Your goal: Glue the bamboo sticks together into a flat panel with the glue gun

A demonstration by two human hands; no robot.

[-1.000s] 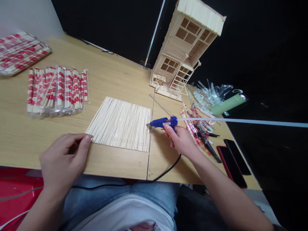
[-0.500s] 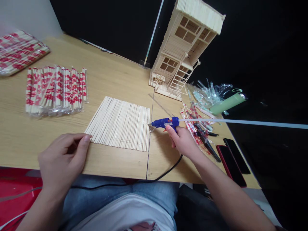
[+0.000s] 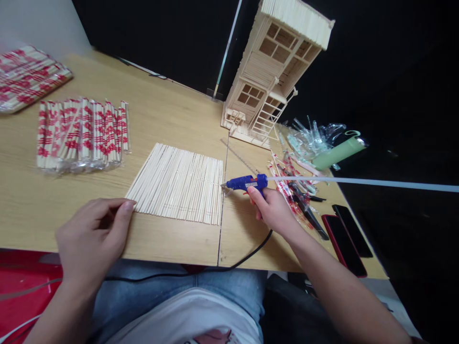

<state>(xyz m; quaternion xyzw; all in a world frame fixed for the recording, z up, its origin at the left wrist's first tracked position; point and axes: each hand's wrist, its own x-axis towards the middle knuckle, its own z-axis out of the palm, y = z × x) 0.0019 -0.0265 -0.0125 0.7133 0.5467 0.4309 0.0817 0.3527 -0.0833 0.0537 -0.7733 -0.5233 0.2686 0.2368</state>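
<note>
Compared with a second ago, the blue glue gun point(image 3: 245, 183) has been drawn slightly toward the right: its nozzle, then over the last few sticks, is now held at the right edge of the stick mat point(image 3: 179, 184). From this it is judged that the row is crossed as far as its last stick. The mat is laid flat at the centre of the frame, on the wooden table point(image 3: 172, 243). Its lower-left corner is pinched between the thumb and forefinger of the left hand point(image 3: 95, 229), which is little changed. The gun's handle is gripped by the right hand point(image 3: 270, 208).

A long glue stick point(image 3: 358, 181) is carried out of the gun's back, over the clutter of wrappers point(image 3: 283, 186) at right. The black cord point(image 3: 251, 255) is trailed below, clear of the mat. A thin strip point(image 3: 238, 156) is left close behind the nozzle, where it could be brushed. A stick-built model house point(image 3: 247, 71) is stood at upper centre-right, and wrapped chopsticks point(image 3: 82, 134) are set at upper left, well apart from the gun.
</note>
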